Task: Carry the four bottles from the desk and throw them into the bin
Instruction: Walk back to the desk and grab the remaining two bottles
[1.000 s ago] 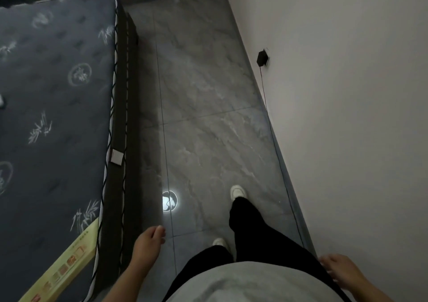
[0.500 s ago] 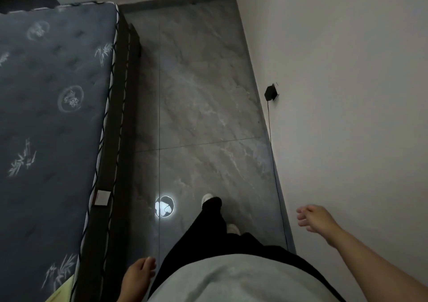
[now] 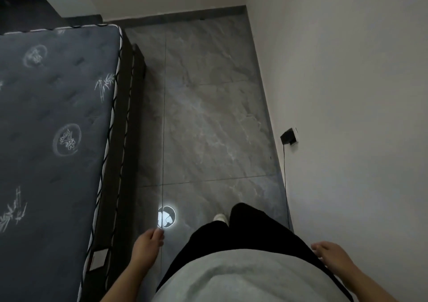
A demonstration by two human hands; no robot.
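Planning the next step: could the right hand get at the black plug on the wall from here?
Probably not without a step or stoop. The right hand hangs empty at hip level; the plug sits low on the wall ahead, nothing between.

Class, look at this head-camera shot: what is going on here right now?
A person is walking along a grey tiled floor between a bed and a white wall. The left hand and right hand hang empty. No bottle, desk or bin is in view.
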